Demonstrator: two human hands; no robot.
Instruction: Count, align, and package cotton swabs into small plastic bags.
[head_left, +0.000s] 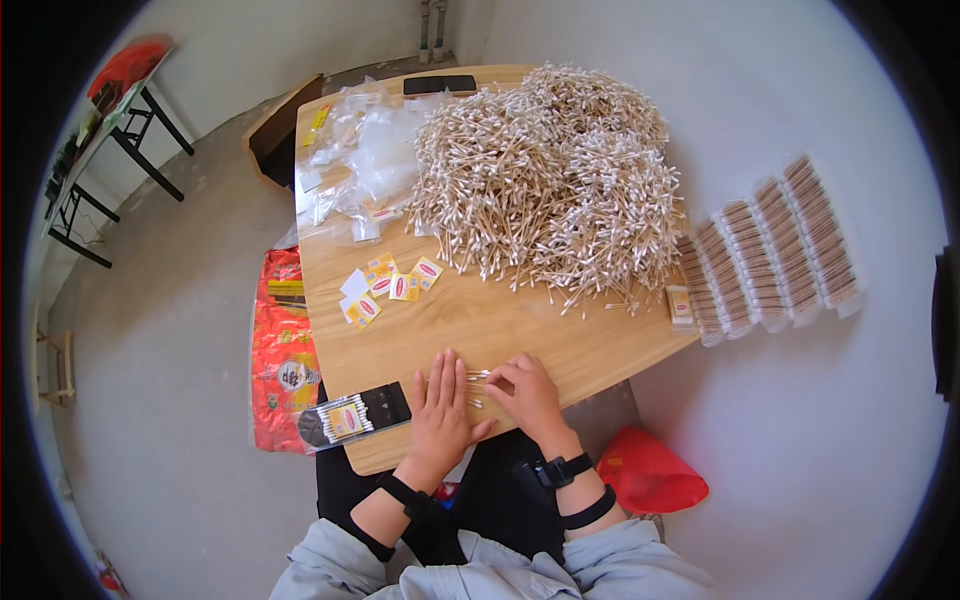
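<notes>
My left hand (440, 408) lies flat on the wooden table near its front edge, fingers stretched out. A few cotton swabs (475, 388) lie beside it, between my two hands, partly hidden. My right hand (525, 393) is curled with thumb and forefinger pinched at the ends of these swabs. Left of my left hand is a clear plastic bag (312, 428) on a black holder (388, 404), with a row of swabs and a yellow card (347, 420) inside. Several yellow and white cards (404, 287) are scattered farther up the table.
A big heap of loose cotton swabs (550, 180) covers the table's far right. Clear plastic bags (385, 150) and a black phone (440, 85) lie at the far left. Rows of packed swabs (770, 250) stand past the right edge. A red bag (650, 470) is below.
</notes>
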